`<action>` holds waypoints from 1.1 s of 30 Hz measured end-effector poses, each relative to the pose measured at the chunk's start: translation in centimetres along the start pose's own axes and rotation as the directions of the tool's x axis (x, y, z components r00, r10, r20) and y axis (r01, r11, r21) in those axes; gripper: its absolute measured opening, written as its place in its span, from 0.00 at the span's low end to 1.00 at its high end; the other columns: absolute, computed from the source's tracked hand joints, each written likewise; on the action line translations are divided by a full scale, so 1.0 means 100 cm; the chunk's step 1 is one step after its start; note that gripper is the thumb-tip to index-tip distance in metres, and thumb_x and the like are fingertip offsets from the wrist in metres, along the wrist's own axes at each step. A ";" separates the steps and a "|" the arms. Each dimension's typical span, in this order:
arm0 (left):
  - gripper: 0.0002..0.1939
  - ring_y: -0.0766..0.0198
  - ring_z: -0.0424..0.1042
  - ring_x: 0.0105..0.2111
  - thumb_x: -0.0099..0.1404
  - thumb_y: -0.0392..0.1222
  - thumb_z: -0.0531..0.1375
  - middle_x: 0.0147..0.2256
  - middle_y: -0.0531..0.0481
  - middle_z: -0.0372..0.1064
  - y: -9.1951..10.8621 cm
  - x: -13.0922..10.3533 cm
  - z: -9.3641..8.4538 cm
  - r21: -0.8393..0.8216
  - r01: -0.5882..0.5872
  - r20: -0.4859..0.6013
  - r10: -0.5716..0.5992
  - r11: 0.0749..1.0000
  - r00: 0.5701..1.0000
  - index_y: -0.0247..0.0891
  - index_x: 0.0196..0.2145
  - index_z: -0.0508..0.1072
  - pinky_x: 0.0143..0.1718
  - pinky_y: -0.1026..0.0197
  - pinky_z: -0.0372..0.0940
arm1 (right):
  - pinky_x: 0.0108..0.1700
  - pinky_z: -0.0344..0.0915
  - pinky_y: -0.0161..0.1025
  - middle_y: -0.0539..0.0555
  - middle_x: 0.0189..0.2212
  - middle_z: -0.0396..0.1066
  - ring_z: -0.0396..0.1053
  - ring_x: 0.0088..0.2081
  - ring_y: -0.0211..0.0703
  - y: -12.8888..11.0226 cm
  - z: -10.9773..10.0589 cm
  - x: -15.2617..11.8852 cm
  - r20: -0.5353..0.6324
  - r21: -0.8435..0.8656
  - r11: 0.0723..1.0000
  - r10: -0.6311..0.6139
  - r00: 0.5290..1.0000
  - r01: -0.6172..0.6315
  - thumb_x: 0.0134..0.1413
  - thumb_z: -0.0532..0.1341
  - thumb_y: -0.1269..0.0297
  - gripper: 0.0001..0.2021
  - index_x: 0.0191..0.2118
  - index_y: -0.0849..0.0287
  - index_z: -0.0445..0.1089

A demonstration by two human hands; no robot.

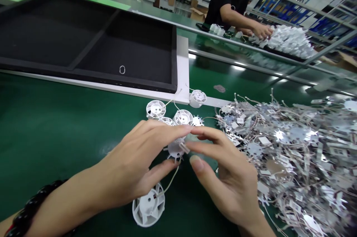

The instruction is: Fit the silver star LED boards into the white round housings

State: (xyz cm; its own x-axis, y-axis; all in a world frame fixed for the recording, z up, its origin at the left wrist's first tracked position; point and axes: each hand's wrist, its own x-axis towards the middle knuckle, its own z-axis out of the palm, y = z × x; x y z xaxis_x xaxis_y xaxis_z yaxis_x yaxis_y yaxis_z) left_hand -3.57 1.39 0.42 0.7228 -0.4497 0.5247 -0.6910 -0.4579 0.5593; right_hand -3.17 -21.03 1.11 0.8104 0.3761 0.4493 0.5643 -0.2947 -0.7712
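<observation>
My left hand (139, 155) has its thumb and fingers closed round a small silver star-shaped metal plate (175, 149). Close on the right, my right hand (223, 170) has its fingers apart, the fingertips beside a small white connector (184, 147) on the plate. A pale wire runs down from there to a white round fan housing (149, 205) lying below my left hand. Just beyond my hands sit several more white housings (183, 117) and another silver star-shaped plate (198, 121).
On the right lies a big heap of silver plates with wires (279, 147). A black divided tray (174, 58) stands at the back left. Across the bench, a person (231, 2) handles a pile of white parts (292, 41).
</observation>
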 end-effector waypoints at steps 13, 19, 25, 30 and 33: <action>0.19 0.63 0.74 0.55 0.74 0.28 0.59 0.53 0.44 0.77 0.004 0.003 0.005 -0.078 -0.137 -0.038 0.134 0.987 0.990 0.36 0.60 0.66 0.58 0.63 0.71 | 0.54 0.74 0.35 0.46 0.51 0.77 0.77 0.53 0.39 -0.008 0.015 -0.004 -0.013 0.307 0.910 0.298 0.955 -0.280 0.62 0.71 0.68 0.15 0.49 0.44 0.69; 0.27 0.63 0.73 0.58 0.72 0.26 0.60 0.56 0.48 0.76 0.005 0.000 0.000 -0.180 -0.072 0.043 0.081 0.981 0.996 0.44 0.63 0.61 0.60 0.60 0.72 | 0.40 0.73 0.33 0.48 0.34 0.77 0.76 0.36 0.38 -0.011 0.008 0.003 0.187 0.441 0.749 0.462 0.867 -0.494 0.60 0.73 0.63 0.13 0.50 0.49 0.76; 0.32 0.64 0.71 0.62 0.73 0.30 0.61 0.59 0.53 0.73 0.007 0.000 -0.010 -0.348 0.102 0.093 -0.074 0.932 0.993 0.55 0.67 0.61 0.63 0.64 0.71 | 0.29 0.63 0.30 0.50 0.28 0.73 0.66 0.28 0.35 -0.009 -0.002 0.007 0.280 0.522 0.671 0.448 0.849 -0.526 0.69 0.66 0.55 0.10 0.48 0.50 0.82; 0.28 0.63 0.73 0.60 0.73 0.35 0.66 0.58 0.55 0.75 0.006 0.001 -0.017 -0.368 0.148 0.092 -0.122 0.918 0.988 0.57 0.65 0.68 0.63 0.64 0.71 | 0.24 0.53 0.32 0.50 0.26 0.67 0.57 0.25 0.35 -0.011 -0.007 0.007 0.286 0.477 0.713 0.427 0.858 -0.514 0.68 0.66 0.53 0.12 0.39 0.52 0.84; 0.29 0.64 0.72 0.62 0.73 0.37 0.66 0.60 0.56 0.75 0.005 -0.001 -0.017 -0.404 0.128 0.102 -0.095 0.906 0.990 0.59 0.66 0.68 0.64 0.64 0.71 | 0.25 0.54 0.32 0.49 0.24 0.64 0.57 0.25 0.34 -0.014 -0.004 0.008 0.260 0.411 0.764 0.425 0.867 -0.498 0.67 0.66 0.56 0.15 0.30 0.56 0.81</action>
State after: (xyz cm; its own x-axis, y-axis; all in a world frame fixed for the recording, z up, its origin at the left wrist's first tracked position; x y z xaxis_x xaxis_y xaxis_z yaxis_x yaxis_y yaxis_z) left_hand -3.93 2.53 1.79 0.7801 -0.4802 0.4010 -0.5286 -0.1631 0.8330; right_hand -3.22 -20.68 2.75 0.9013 0.4295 -0.0556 -0.0369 -0.0516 -0.9980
